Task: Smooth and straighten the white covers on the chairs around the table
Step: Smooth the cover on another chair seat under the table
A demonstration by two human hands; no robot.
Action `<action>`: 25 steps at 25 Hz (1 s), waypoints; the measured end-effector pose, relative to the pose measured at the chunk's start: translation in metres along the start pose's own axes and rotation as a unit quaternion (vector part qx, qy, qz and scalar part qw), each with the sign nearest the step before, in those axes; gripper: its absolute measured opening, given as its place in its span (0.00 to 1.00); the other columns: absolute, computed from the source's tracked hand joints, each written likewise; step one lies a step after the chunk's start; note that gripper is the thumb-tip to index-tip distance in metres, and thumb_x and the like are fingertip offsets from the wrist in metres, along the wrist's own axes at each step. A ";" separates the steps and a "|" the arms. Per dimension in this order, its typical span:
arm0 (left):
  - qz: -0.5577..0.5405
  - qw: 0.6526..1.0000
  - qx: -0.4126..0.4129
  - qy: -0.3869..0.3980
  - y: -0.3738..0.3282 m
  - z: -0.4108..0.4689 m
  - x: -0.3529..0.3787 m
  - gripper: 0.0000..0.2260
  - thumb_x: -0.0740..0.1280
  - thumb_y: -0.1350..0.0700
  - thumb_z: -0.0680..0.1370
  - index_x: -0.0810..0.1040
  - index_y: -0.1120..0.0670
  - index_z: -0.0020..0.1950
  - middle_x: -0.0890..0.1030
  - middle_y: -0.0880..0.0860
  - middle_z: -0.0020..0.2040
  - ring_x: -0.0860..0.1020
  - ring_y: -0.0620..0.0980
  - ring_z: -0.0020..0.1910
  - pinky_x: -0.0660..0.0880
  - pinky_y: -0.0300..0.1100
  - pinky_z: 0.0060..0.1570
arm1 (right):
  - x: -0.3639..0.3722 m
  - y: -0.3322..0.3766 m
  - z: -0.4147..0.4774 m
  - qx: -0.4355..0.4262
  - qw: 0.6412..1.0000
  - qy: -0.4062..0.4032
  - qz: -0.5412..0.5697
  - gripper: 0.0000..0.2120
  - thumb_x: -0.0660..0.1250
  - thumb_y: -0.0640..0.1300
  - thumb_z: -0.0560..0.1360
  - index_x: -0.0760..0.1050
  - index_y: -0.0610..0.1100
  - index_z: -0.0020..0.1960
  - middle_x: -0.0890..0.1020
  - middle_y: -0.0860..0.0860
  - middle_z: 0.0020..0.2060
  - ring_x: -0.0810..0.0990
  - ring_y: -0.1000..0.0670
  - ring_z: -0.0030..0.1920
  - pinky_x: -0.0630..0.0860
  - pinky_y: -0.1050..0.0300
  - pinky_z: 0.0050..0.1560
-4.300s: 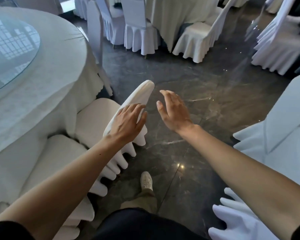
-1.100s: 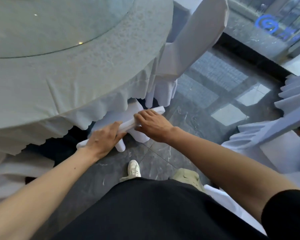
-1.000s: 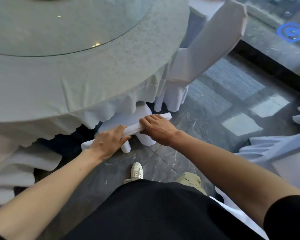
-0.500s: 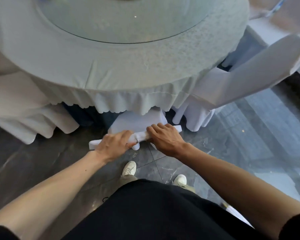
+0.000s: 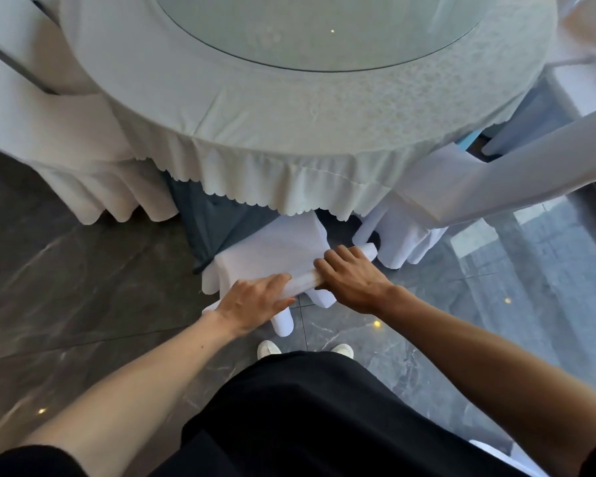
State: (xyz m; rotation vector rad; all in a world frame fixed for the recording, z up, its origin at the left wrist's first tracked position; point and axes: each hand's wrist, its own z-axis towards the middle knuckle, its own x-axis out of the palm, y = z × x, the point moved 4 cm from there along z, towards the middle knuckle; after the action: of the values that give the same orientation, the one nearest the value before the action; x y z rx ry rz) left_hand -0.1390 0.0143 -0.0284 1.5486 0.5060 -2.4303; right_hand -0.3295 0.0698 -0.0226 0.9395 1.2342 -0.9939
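A chair in a white cover (image 5: 276, 249) stands directly below me, its seat tucked partly under the round table's cloth (image 5: 289, 132). Both hands rest on the covered top edge of its backrest (image 5: 301, 280). My left hand (image 5: 255, 301) lies over the left part of that edge, fingers curled onto the fabric. My right hand (image 5: 351, 273) grips the right part, fingers wrapped over the top. The cover's pleated skirt hangs to the floor under my hands.
Another white-covered chair (image 5: 76, 132) stands at the table's left, and one (image 5: 479, 187) at the right with its back leaning outward. A glass turntable (image 5: 324, 25) lies on the table. Dark marble floor (image 5: 66, 287) lies around; my shoes (image 5: 269, 349) are just behind the chair.
The view has swung so the chair sits squarely in front of me. Both hands stay on the backrest's top edge, with the left hand shifted slightly along it.
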 end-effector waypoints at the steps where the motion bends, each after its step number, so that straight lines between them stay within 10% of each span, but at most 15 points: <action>1: -0.010 1.000 0.010 -0.005 0.001 -0.003 0.000 0.18 0.53 0.41 0.81 0.69 0.55 0.55 0.81 0.50 0.37 0.79 0.50 0.28 0.73 0.42 0.19 | 0.000 0.004 -0.002 0.002 1.000 0.001 0.001 0.14 0.60 0.53 0.79 0.70 0.42 0.53 0.73 0.46 0.42 0.70 0.44 0.38 0.72 0.46 0.40; 8: -0.048 0.995 0.083 0.000 0.006 -0.029 0.003 0.18 0.56 0.42 0.81 0.71 0.56 0.56 0.81 0.49 0.39 0.79 0.48 0.31 0.74 0.44 0.22 | 0.002 0.035 -0.024 0.048 0.999 0.010 0.019 0.19 0.56 0.59 0.79 0.72 0.43 0.51 0.73 0.47 0.41 0.70 0.44 0.38 0.70 0.47 0.39; 14: -0.086 0.995 -0.030 0.039 0.016 -0.025 -0.009 0.21 0.57 0.34 0.75 0.76 0.49 0.51 0.81 0.46 0.37 0.79 0.49 0.32 0.71 0.40 0.25 | 0.003 0.028 -0.014 0.000 0.987 0.012 0.162 0.21 0.61 0.62 0.76 0.73 0.44 0.52 0.75 0.50 0.44 0.72 0.48 0.40 0.70 0.53 0.42; 25: -0.039 0.998 0.048 -0.019 0.057 -0.002 0.009 0.20 0.62 0.36 0.76 0.81 0.52 0.47 0.82 0.47 0.34 0.76 0.50 0.26 0.70 0.40 0.24 | 0.018 0.001 0.024 0.041 0.988 -0.066 0.132 0.27 0.56 0.68 0.75 0.75 0.44 0.45 0.79 0.52 0.34 0.77 0.48 0.31 0.69 0.58 0.24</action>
State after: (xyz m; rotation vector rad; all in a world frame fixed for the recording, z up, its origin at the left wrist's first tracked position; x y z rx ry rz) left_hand -0.1209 -0.0377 -0.0468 1.5425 0.4569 -2.5728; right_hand -0.3201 0.0454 -0.0385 1.0551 0.9364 -0.8851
